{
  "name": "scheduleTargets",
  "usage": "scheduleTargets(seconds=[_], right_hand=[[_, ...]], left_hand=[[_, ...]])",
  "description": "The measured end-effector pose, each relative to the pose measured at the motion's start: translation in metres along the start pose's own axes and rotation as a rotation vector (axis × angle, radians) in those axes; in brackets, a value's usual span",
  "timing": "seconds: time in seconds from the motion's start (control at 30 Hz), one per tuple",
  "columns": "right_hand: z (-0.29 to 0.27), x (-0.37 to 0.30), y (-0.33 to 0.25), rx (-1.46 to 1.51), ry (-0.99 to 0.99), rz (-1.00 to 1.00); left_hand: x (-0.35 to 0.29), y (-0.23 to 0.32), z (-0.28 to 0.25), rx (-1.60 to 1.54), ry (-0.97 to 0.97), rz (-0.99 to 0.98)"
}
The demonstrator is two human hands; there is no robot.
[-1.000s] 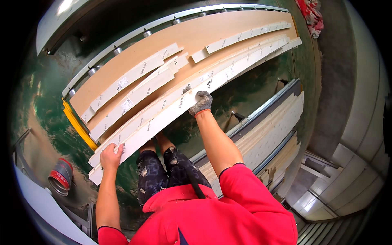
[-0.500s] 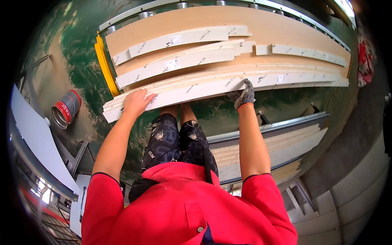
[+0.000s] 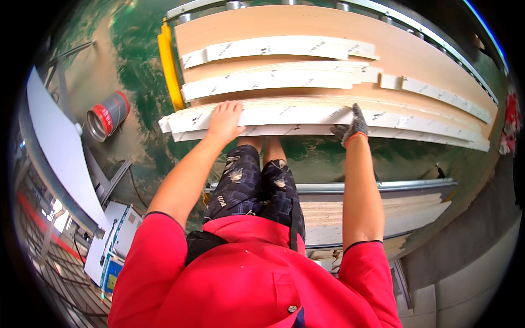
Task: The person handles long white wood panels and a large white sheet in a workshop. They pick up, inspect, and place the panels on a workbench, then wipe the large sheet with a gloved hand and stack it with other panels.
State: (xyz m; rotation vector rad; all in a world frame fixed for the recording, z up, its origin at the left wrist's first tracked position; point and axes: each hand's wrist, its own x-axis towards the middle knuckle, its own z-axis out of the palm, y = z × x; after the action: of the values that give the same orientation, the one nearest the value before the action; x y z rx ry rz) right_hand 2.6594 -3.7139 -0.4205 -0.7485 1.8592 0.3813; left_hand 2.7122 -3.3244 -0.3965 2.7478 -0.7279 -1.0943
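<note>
A long white-faced board strip (image 3: 306, 115) lies along the near edge of a stack of similar strips, with another white strip (image 3: 262, 130) showing just below its front face. My bare left hand (image 3: 224, 121) rests over the strip's left part, fingers across its top and thumb toward me at its front. Farther right, my right hand (image 3: 351, 128), in a grey glove with an orange cuff, grips the strip's front side with one finger pointing up over the face. The fingers' undersides are hidden.
Two more piles of white strips (image 3: 273, 79) lie behind on a large tan board (image 3: 262, 22) over rollers. A yellow bar (image 3: 170, 65) borders its left end. A red-and-grey bucket (image 3: 108, 115) lies on the green floor. Nearer, a lower rail (image 3: 377, 187) fronts another board stack (image 3: 377, 216).
The view has shifted, so the stack appears farther right. The front strip now sits offset above a lower white strip. My left hand lies flatter over the strip's top.
</note>
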Motion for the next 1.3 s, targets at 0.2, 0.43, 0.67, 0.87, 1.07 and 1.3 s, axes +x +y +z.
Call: scheduleTargets(seconds=[0.2, 0.43, 0.67, 0.87, 1.07, 1.3], right_hand=[[-0.008, 0.024, 0.005, 0.038, -0.064, -0.066], [-0.025, 0.011, 0.02, -0.062, -0.144, -0.075], [-0.067, -0.034, 0.103, -0.363, -0.341, -0.544], [-0.118, 0.011, 0.146, -1.889, -0.445, -1.866], [-0.073, 0.027, 0.132, -2.021, -0.501, -1.642], [0.041, -0.116, 0.148, -1.405, -0.694, -0.839]], left_hand=[[-0.001, 0.004, 0.008, -0.018, -0.022, -0.04], [-0.011, 0.011, 0.003, 0.004, 0.003, -0.095], [-0.086, 0.033, -0.05, -0.487, 0.167, -0.249], [-0.24, 0.026, 0.006, -0.922, 0.412, -0.449], [-0.44, 0.032, 0.14, -1.069, 0.54, -1.006], [-0.565, 0.086, 0.329, -1.345, 0.561, -1.435]])
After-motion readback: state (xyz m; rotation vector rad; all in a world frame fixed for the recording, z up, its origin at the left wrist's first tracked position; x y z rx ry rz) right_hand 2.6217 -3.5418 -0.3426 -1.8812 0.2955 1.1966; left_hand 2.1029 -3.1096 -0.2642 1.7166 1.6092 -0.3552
